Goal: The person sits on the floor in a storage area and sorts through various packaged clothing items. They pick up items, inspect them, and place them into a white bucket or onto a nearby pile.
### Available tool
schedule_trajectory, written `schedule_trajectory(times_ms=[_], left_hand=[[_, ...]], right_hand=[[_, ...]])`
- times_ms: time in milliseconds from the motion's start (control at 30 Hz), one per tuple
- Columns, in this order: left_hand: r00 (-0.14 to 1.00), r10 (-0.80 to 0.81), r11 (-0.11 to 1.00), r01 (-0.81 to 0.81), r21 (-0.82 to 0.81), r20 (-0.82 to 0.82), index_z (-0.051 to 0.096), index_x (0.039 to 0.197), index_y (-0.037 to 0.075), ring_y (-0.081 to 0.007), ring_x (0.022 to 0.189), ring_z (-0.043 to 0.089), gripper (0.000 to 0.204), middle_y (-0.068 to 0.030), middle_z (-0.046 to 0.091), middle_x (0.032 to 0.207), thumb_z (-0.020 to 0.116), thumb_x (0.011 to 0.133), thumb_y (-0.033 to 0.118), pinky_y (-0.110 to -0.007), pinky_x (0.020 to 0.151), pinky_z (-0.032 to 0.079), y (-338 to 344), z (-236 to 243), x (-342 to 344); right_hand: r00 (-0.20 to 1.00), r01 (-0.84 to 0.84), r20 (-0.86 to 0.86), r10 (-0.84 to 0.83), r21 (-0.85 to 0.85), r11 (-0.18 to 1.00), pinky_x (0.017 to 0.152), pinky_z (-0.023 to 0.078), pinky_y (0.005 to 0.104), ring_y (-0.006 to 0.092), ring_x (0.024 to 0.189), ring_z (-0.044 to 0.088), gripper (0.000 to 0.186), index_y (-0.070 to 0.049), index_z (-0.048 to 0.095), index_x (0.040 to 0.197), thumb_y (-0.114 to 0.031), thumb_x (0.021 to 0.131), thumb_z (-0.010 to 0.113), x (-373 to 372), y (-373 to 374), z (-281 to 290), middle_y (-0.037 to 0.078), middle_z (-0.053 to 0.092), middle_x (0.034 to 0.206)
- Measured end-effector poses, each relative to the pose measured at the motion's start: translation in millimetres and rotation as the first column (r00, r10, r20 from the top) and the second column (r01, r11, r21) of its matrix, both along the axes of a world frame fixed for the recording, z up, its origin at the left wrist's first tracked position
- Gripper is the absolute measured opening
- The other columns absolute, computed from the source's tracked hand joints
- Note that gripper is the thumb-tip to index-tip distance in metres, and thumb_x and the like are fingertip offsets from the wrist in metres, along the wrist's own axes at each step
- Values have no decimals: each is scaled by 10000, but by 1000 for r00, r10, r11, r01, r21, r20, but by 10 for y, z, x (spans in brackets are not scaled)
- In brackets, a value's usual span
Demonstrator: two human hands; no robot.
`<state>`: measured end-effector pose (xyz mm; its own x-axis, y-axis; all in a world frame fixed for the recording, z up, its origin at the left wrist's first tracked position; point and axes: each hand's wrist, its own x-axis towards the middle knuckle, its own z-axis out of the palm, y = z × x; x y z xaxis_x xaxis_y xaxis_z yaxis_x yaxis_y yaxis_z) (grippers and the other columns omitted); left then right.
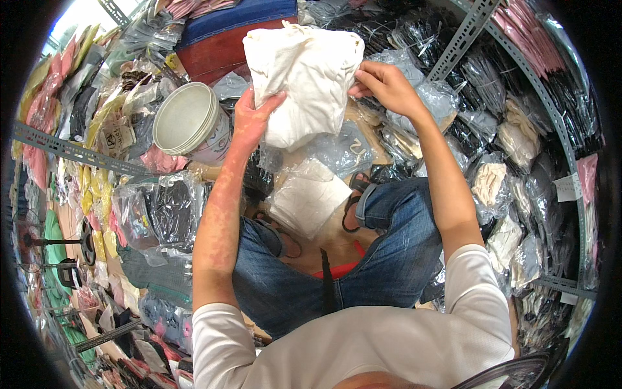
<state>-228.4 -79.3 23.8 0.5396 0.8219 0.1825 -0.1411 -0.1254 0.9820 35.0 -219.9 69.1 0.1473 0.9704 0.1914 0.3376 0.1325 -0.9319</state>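
White-sleeved shoulders (363, 350) fill the lower edge of the view, and below them the person sits in blue jeans (389, 259) with sandalled feet among heaps of bagged clothes. Both bare forearms reach up and away from the body to a folded cream-white garment (304, 78), held up in the air above the knees. On one side the left hand (254, 117) presses flat against the cloth's lower left edge, fingers spread upward over it. Opposite, the right hand (382, 84) pinches the garment's right edge, fingers curled closed on the fabric. Just left of the left hand stands a white plastic bucket (191, 123) with its lid on, tilted among the packets. Beneath the raised garment lies a flat white garment in a clear bag (308, 201), resting between the feet. Grey slotted-steel shelving rails (466, 35) frame the scene, with dark, pink and yellow bagged items (162, 207) stacked all about.
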Motion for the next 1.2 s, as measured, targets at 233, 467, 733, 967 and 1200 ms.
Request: schedule_trajectory(times_ms=[233, 467, 733, 967, 1200], left_hand=[[1000, 2, 1000, -2, -4, 0, 628, 1150, -13, -101, 921, 617, 375, -55, 683, 1057, 769, 826, 115, -266, 831, 487, -15, 19, 0], [999, 16, 1000, -16, 15, -34, 627, 1161, -12, -109, 941, 622, 391, -62, 685, 1066, 774, 822, 119, -271, 846, 490, -17, 27, -8], [999, 25, 998, -24, 54, -31, 643, 1114, -31, -122, 886, 635, 354, -74, 694, 1019, 761, 836, 156, -280, 803, 500, -9, -7, 6], [1000, 11, 1000, -11, 2, -26, 627, 1157, -12, -113, 943, 622, 387, -59, 686, 1058, 773, 820, 109, -274, 849, 490, -3, -3, -1], [1000, -6, 1000, 6, -7, -2, 624, 1156, -10, -119, 939, 628, 385, -64, 686, 1061, 772, 819, 105, -278, 849, 494, 14, -7, -7]], right_hand=[[996, 84, -21, -84, 15, 996, 745, 596, 290, 188, 857, 710, 139, 8, 495, 1020, -130, 1024, 484, -13, 9, 12, 146, 671, 918], [996, 75, -43, -74, 13, 997, 735, 597, 291, 196, 840, 710, 148, -10, 468, 997, -152, 1036, 459, 6, 24, -12, 134, 657, 911], [998, 60, -6, -60, 80, 995, 686, 575, 282, 147, 776, 692, 189, -6, 506, 1014, -194, 1028, 492, 20, 31, -36, 104, 667, 852], [998, 57, 35, -61, 90, 994, 708, 548, 259, 110, 799, 664, 145, -15, 525, 986, -149, 1021, 483, 6, 11, 15, 51, 631, 875], [993, 95, 52, -107, 193, 977, 679, 517, 249, 103, 758, 639, 110, -15, 528, 982, -116, 1008, 492, -34, -6, 52, 47, 630, 827]])
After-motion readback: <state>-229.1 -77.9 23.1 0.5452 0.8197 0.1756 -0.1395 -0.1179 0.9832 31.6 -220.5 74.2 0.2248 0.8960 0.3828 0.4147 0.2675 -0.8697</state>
